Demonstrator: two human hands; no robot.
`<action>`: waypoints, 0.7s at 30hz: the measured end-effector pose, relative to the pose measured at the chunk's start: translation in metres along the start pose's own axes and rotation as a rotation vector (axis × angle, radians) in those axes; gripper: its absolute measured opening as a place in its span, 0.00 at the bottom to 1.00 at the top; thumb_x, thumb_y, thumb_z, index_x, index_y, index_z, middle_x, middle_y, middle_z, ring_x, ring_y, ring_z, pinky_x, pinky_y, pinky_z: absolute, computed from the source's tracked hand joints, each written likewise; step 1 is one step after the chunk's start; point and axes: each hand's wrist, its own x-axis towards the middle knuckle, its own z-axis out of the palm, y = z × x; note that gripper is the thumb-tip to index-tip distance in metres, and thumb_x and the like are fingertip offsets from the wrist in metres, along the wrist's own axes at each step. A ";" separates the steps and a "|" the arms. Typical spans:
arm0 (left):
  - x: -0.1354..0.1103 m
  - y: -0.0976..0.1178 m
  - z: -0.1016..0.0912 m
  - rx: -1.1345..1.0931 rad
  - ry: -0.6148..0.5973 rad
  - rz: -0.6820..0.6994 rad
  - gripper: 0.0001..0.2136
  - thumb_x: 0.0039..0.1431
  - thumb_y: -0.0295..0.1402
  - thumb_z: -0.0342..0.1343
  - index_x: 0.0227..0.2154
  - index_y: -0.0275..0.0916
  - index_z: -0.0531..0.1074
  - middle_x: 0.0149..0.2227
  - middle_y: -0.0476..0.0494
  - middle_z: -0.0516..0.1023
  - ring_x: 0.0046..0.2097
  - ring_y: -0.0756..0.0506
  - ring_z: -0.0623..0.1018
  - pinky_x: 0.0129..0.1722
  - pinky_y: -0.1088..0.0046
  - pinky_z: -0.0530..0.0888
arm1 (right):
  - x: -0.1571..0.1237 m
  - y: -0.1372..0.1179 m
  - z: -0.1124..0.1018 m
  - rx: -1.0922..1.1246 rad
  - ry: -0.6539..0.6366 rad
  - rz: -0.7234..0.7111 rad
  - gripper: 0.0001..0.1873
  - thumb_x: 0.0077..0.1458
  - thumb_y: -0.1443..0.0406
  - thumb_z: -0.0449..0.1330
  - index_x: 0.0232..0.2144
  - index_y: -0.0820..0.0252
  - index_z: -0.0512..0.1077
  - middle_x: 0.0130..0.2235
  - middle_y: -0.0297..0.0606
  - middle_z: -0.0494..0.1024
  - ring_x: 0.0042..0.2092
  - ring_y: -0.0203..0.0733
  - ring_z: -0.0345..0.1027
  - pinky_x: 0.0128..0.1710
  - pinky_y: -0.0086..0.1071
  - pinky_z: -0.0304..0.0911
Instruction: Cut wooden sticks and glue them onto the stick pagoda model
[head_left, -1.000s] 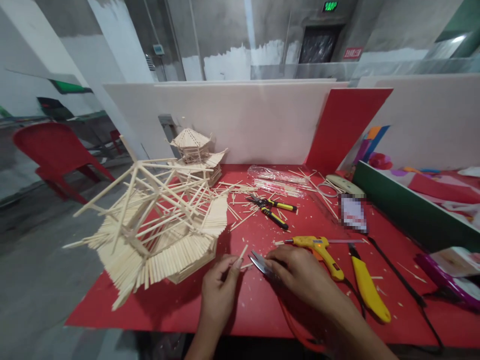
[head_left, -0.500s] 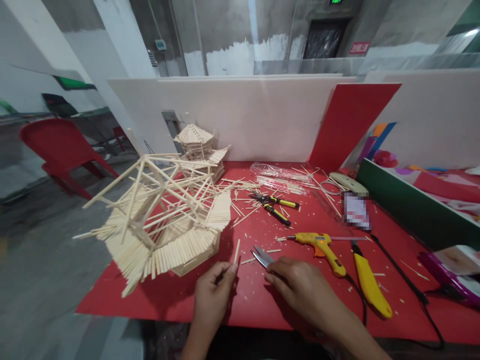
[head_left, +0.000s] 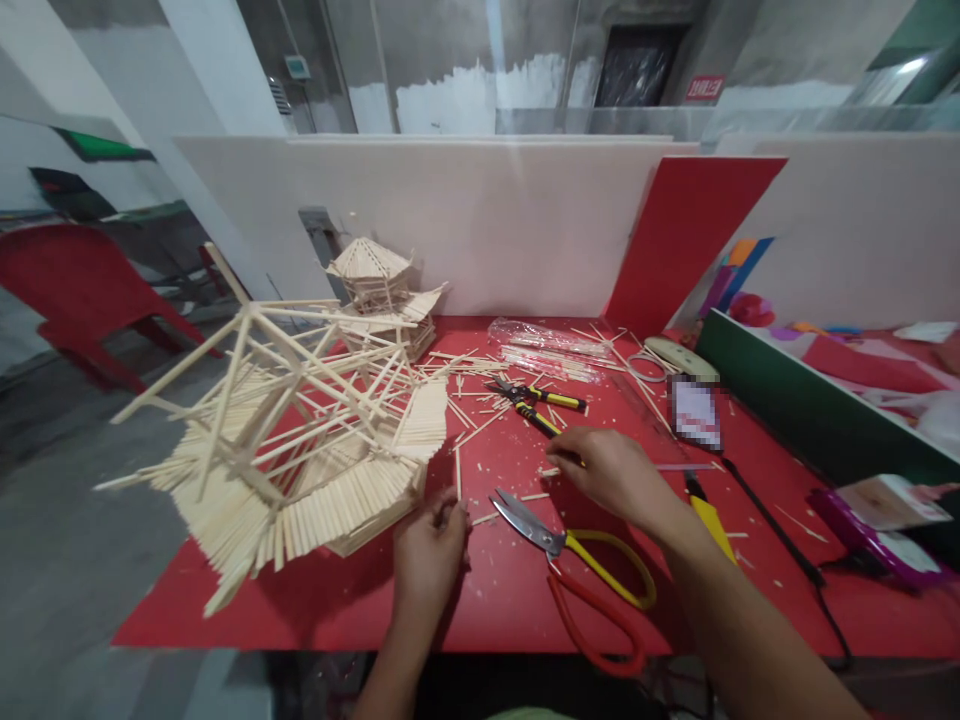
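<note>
My left hand (head_left: 431,555) is closed round the lower end of a short wooden stick (head_left: 458,472), which points up from the fingers, in front of the large stick-built pavilion model (head_left: 360,510). My right hand (head_left: 604,465) is over the table with its fingers curled together, close to the handles of the black-and-yellow pliers (head_left: 536,405). What those fingers hold, if anything, is hidden, and the hand covers most of the glue gun. Between my hands lie scissors (head_left: 551,543), blades apart, with one yellow and one red handle loop.
A smaller stick pavilion (head_left: 375,290) stands behind the large one. Loose sticks and a plastic packet (head_left: 555,350) lie at the back. To the right are a yellow-handled tool (head_left: 711,525), a black cable (head_left: 772,525) and a green-sided box (head_left: 795,400).
My right hand has let go of the scissors, which now lie on the table, and has moved forward over the glue gun. My left hand still holds the stick. The view has shifted slightly.
</note>
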 end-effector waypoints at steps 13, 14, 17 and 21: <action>-0.012 0.008 -0.007 0.350 0.061 0.381 0.18 0.63 0.43 0.50 0.20 0.41 0.67 0.22 0.52 0.68 0.27 0.49 0.71 0.30 0.75 0.64 | 0.000 -0.016 0.025 -0.095 -0.169 -0.135 0.09 0.53 0.70 0.57 0.32 0.55 0.78 0.35 0.38 0.81 0.37 0.41 0.73 0.31 0.30 0.51; -0.013 0.007 -0.006 0.335 0.037 0.412 0.16 0.63 0.42 0.51 0.22 0.40 0.70 0.24 0.50 0.71 0.29 0.48 0.72 0.33 0.75 0.66 | -0.001 -0.018 0.031 -0.103 -0.174 -0.126 0.10 0.53 0.71 0.57 0.32 0.57 0.77 0.35 0.40 0.81 0.37 0.42 0.73 0.32 0.30 0.51; -0.014 0.005 -0.006 0.249 0.004 0.438 0.11 0.61 0.39 0.53 0.29 0.40 0.76 0.31 0.46 0.78 0.36 0.45 0.77 0.39 0.73 0.70 | 0.000 -0.021 0.045 -0.108 -0.161 -0.078 0.11 0.54 0.73 0.54 0.33 0.62 0.77 0.36 0.49 0.80 0.37 0.45 0.73 0.34 0.31 0.54; -0.017 0.005 -0.007 0.096 0.035 0.350 0.09 0.57 0.39 0.58 0.32 0.41 0.79 0.34 0.43 0.82 0.37 0.43 0.79 0.40 0.70 0.73 | -0.003 -0.018 0.046 -0.009 -0.142 -0.051 0.08 0.51 0.73 0.57 0.29 0.62 0.76 0.33 0.46 0.80 0.35 0.43 0.73 0.32 0.29 0.54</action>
